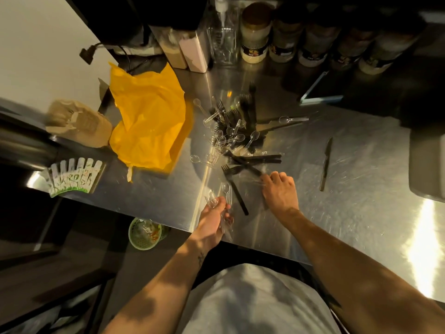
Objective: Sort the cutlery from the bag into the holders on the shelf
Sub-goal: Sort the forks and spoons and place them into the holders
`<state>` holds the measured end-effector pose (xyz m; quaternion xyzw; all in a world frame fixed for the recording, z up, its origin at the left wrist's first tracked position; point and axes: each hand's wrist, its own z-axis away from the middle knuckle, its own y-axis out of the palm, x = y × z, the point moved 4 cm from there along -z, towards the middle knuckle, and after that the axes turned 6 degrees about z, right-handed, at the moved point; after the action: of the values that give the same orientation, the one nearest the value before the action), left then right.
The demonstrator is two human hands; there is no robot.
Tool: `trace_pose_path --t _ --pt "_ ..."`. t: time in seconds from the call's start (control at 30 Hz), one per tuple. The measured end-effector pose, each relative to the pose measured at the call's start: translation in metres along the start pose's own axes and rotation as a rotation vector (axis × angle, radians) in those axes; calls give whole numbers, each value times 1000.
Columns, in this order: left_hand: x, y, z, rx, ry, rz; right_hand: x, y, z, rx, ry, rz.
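A heap of black forks and clear plastic spoons [237,131] lies on the steel counter [349,179]. The emptied yellow bag [149,116] sits crumpled to its left. My left hand [214,218] is at the counter's front edge, shut on a bundle of clear plastic cutlery [225,201]. My right hand [280,189] rests palm down on the counter, fingertips curled onto clear cutlery [255,180] beside a black fork [234,189]. A lone black knife [325,163] lies apart to the right. No holders are in sight.
Jars and bottles [255,32] line the back of the counter. A brown paper package [79,124] and a stack of printed paper sleeves [74,177] sit at the left. A green basket [145,233] stands below the counter's edge. A grey container [427,165] is at the right.
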<state>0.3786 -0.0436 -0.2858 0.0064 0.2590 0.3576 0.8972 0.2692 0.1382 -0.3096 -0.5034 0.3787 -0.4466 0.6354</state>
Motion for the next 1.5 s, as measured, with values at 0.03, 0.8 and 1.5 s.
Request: trace_pose_path --t 0.03,0.8,1.5 --pt "1 0 -2 1 -5 10 -1 0 2 -3 9 -15" --pt "-27 42 -29 85 -103 70 64 -38 35 -118 130 -861" --pt "-66 5 -60 100 15 23 42 2 19 40 461 -442"
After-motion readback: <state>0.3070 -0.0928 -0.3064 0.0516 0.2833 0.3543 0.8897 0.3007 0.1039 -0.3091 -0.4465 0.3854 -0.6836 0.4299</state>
